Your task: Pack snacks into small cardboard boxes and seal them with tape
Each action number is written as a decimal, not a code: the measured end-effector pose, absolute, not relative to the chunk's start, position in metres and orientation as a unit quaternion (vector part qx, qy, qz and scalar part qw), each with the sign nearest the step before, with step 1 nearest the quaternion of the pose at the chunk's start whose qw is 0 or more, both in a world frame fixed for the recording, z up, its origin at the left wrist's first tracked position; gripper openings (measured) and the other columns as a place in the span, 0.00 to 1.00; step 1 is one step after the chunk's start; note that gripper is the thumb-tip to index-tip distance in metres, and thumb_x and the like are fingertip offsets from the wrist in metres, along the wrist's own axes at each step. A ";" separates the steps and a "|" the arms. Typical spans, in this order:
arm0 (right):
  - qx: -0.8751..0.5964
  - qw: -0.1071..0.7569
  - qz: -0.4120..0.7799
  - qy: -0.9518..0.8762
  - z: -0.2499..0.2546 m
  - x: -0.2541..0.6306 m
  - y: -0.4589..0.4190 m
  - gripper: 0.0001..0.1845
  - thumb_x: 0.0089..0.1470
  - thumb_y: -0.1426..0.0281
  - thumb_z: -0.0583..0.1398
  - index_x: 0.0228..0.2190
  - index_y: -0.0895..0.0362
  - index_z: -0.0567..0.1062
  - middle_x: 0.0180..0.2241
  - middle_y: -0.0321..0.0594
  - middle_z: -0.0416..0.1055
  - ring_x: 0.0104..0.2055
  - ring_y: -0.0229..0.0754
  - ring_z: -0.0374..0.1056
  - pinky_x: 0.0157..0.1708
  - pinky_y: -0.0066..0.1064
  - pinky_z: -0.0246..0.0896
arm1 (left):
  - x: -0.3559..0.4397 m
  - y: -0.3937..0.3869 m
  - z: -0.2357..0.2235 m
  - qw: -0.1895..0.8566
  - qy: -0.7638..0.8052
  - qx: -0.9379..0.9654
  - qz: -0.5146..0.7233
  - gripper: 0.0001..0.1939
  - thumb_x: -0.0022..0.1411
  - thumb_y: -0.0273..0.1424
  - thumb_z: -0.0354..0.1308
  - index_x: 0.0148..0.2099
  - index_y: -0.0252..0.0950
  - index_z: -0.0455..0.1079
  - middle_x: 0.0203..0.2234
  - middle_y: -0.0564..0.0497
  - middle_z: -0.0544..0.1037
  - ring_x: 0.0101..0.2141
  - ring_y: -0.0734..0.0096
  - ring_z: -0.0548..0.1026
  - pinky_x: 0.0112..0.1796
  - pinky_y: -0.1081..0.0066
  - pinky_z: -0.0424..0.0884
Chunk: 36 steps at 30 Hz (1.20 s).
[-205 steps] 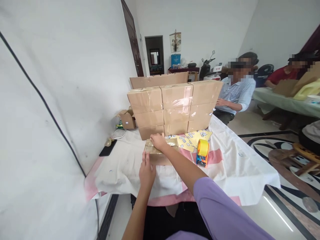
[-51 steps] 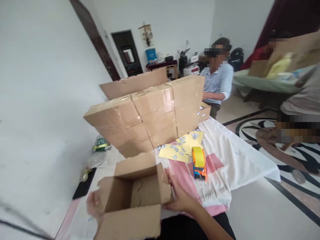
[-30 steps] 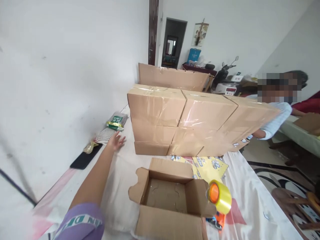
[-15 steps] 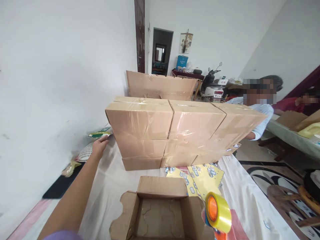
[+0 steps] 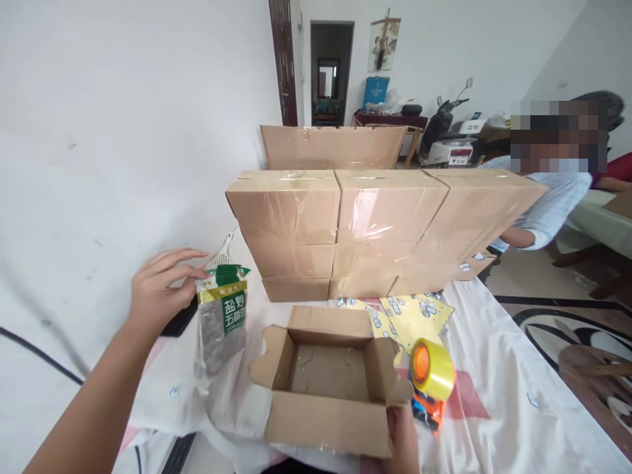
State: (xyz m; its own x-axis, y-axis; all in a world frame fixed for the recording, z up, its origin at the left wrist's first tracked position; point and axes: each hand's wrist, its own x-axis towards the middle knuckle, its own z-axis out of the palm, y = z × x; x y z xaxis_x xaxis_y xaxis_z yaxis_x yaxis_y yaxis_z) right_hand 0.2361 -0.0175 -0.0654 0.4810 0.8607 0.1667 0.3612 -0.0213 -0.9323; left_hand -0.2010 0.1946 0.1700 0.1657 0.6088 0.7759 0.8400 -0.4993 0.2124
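Note:
My left hand [image 5: 165, 286] pinches the top of a snack bag [image 5: 224, 316] with a green and yellow header, a clear lower part and brownish contents. The bag hangs upright left of an open cardboard box [image 5: 328, 424]. The inside of that box shows bare, with its flaps folded outward. At the box's right front corner is my right hand [image 5: 402, 438], partly hidden by the cardboard, gripping it there. A tape dispenser with a roll of yellow tape [image 5: 437, 375] sits to the right of the box.
Taped cardboard boxes [image 5: 390, 210] stand stacked across the table, with another open carton [image 5: 330, 146] behind. Yellow printed sheets [image 5: 419, 319] lie before the stack. A white perforated scoop [image 5: 222, 253] and a black flat object [image 5: 180, 319] lie left. A person [image 5: 557, 191] stands at right.
My left hand has lifted the snack bag from beside the wall and brought it nearer the open box. My right hand has come into view at the box's corner. The camera view has shifted.

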 end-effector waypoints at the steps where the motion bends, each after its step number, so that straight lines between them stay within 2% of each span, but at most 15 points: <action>1: -0.677 0.555 0.231 -0.424 -0.061 0.238 -0.020 0.24 0.60 0.57 0.60 0.55 0.52 0.69 0.47 0.48 0.75 0.45 0.53 0.75 0.42 0.44 0.73 | -0.195 0.181 0.181 0.144 -0.468 -0.746 -0.451 0.11 0.59 0.24 0.55 0.28 0.42 0.74 0.46 0.54 0.81 0.47 0.59 0.79 0.52 0.53 0.75; 3: -0.668 0.598 0.199 -0.396 -0.040 0.243 -0.025 0.26 0.59 0.60 0.60 0.56 0.54 0.65 0.47 0.50 0.74 0.43 0.51 0.75 0.42 0.44 0.73 | -0.181 0.154 0.208 0.154 -0.439 -0.734 -0.494 0.12 0.57 0.20 0.54 0.29 0.42 0.73 0.43 0.57 0.81 0.46 0.61 0.80 0.49 0.55 0.78; 5: -0.631 0.619 0.140 -0.447 -0.003 0.245 -0.029 0.25 0.58 0.63 0.61 0.55 0.54 0.66 0.48 0.50 0.73 0.45 0.51 0.74 0.45 0.46 0.72 | -0.165 0.134 0.240 0.155 -0.403 -0.729 -0.531 0.14 0.55 0.18 0.53 0.27 0.43 0.72 0.34 0.58 0.80 0.42 0.63 0.81 0.44 0.59 0.80; 8: -0.532 0.589 0.096 -0.601 0.073 0.231 -0.033 0.22 0.57 0.64 0.62 0.53 0.50 0.69 0.49 0.50 0.73 0.51 0.57 0.71 0.50 0.51 0.69 | -0.132 0.113 0.284 0.239 -0.370 -0.737 -0.512 0.14 0.54 0.17 0.53 0.27 0.41 0.71 0.27 0.60 0.76 0.34 0.69 0.80 0.34 0.67 0.75; 11: -0.461 0.494 0.189 -0.712 0.143 0.192 -0.022 0.45 0.49 0.58 0.69 0.65 0.48 0.60 0.61 0.52 0.65 0.63 0.67 0.62 0.59 0.60 0.61 | -0.087 0.098 0.308 0.333 -0.431 -0.723 -0.425 0.13 0.52 0.17 0.51 0.28 0.39 0.72 0.24 0.57 0.75 0.29 0.69 0.74 0.30 0.70 0.65; 13: -0.460 0.450 0.227 -0.731 0.172 0.161 -0.005 0.64 0.42 0.54 0.73 0.71 0.47 0.47 0.67 0.52 0.57 0.67 0.70 0.56 0.61 0.65 0.58 | -0.056 0.089 0.311 0.329 -0.436 -0.729 -0.412 0.10 0.51 0.20 0.52 0.27 0.38 0.71 0.23 0.56 0.73 0.27 0.68 0.72 0.29 0.71 0.61; 15: -0.472 0.428 0.275 -0.720 0.182 0.137 0.017 0.73 0.41 0.53 0.74 0.72 0.49 0.35 0.68 0.52 0.55 0.67 0.69 0.56 0.60 0.63 0.59 | -0.028 0.080 0.306 0.294 -0.418 -0.748 -0.424 0.08 0.50 0.21 0.53 0.26 0.38 0.70 0.23 0.56 0.74 0.27 0.68 0.72 0.29 0.71 0.59; 17: -0.466 0.444 0.309 -0.701 0.179 0.128 0.038 0.62 0.49 0.58 0.69 0.72 0.50 0.38 0.64 0.50 0.64 0.62 0.61 0.65 0.57 0.54 0.65 | -0.009 0.073 0.295 0.255 -0.402 -0.759 -0.444 0.09 0.48 0.19 0.53 0.26 0.38 0.69 0.22 0.56 0.74 0.26 0.69 0.71 0.28 0.70 0.58; 20: -0.476 0.446 0.271 -0.708 0.167 0.145 0.058 0.35 0.55 0.67 0.63 0.63 0.52 0.63 0.54 0.44 0.74 0.53 0.51 0.72 0.52 0.43 0.67 | -0.007 0.065 0.267 0.185 -0.392 -0.769 -0.469 0.12 0.52 0.17 0.52 0.27 0.39 0.69 0.26 0.56 0.77 0.31 0.68 0.74 0.32 0.66 0.63; 22: -0.510 0.385 0.217 -0.738 0.161 0.169 0.062 0.27 0.53 0.70 0.62 0.55 0.52 0.71 0.51 0.42 0.76 0.51 0.51 0.73 0.50 0.41 0.66 | -0.019 0.061 0.239 0.106 -0.419 -0.754 -0.495 0.12 0.57 0.18 0.52 0.30 0.40 0.71 0.29 0.55 0.79 0.34 0.68 0.75 0.36 0.65 0.66; 27: -0.546 0.064 0.209 -0.809 0.146 0.205 0.065 0.23 0.47 0.72 0.64 0.47 0.50 0.77 0.47 0.40 0.79 0.47 0.53 0.75 0.42 0.36 0.66 | -0.047 0.053 0.146 -0.076 -0.530 -0.668 -0.516 0.13 0.61 0.21 0.49 0.32 0.40 0.72 0.31 0.51 0.79 0.36 0.65 0.76 0.33 0.66 0.68; 29: -0.551 -0.024 0.225 -0.804 0.131 0.201 0.071 0.20 0.41 0.76 0.65 0.40 0.52 0.80 0.42 0.43 0.81 0.43 0.55 0.76 0.39 0.36 0.66 | -0.045 0.049 0.111 -0.119 -0.527 -0.687 -0.487 0.12 0.62 0.23 0.50 0.36 0.41 0.73 0.34 0.50 0.81 0.39 0.63 0.78 0.38 0.64 0.72; 32: -0.579 -0.056 0.223 -0.782 0.110 0.187 0.074 0.19 0.37 0.79 0.67 0.37 0.57 0.80 0.39 0.51 0.81 0.42 0.61 0.77 0.39 0.40 0.68 | -0.036 0.042 0.073 -0.164 -0.522 -0.714 -0.437 0.11 0.63 0.26 0.53 0.40 0.43 0.76 0.43 0.49 0.82 0.47 0.57 0.77 0.51 0.56 0.72; 34: -0.591 -0.042 0.216 -0.776 0.107 0.184 0.067 0.23 0.40 0.76 0.68 0.43 0.58 0.79 0.43 0.53 0.80 0.46 0.62 0.76 0.43 0.44 0.68 | -0.032 0.037 0.058 -0.182 -0.527 -0.719 -0.415 0.11 0.62 0.28 0.56 0.42 0.43 0.78 0.52 0.45 0.78 0.55 0.51 0.74 0.55 0.49 0.69; 36: -0.594 0.001 0.203 -0.779 0.113 0.193 0.050 0.25 0.50 0.70 0.66 0.52 0.55 0.76 0.52 0.52 0.77 0.54 0.59 0.73 0.51 0.45 0.66 | -0.030 0.034 0.048 -0.197 -0.535 -0.715 -0.405 0.12 0.62 0.30 0.56 0.46 0.41 0.77 0.60 0.42 0.72 0.59 0.47 0.69 0.58 0.45 0.66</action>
